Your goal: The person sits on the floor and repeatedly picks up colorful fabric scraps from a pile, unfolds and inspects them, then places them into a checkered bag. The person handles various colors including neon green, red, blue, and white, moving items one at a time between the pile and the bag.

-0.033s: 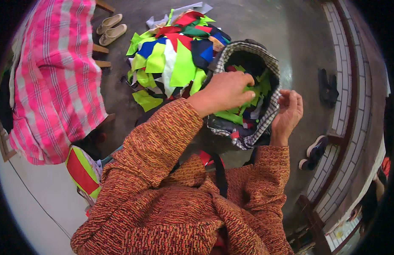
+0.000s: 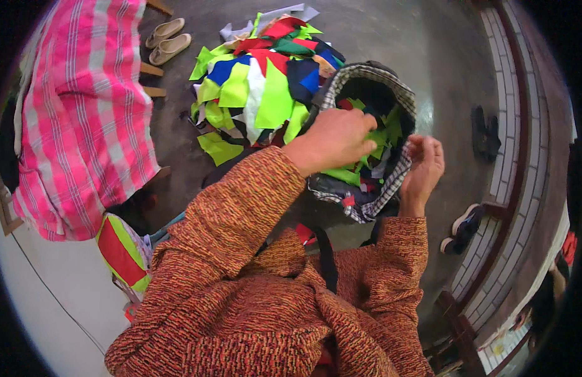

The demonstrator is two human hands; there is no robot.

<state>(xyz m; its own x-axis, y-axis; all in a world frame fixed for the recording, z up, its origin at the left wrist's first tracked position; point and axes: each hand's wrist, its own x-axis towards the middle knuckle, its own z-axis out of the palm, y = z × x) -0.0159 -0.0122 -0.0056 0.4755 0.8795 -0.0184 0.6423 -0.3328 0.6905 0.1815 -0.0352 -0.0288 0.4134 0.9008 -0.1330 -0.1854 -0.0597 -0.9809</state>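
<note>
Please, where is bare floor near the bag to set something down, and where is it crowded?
Bare grey floor lies right of the checked bag, up to the dark shoes. More lies beyond the scrap pile. Crowded: left of the bag, and its mouth, where the left hand and right hand work.

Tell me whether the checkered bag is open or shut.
Open: the checkered bag gapes, fabric scraps visible inside; left hand reaches in, right hand grips its rim.

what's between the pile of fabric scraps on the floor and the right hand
In the head view, the checked bag full of bright scraps lies between the pile and the right hand, with the left hand reaching into it.
</note>
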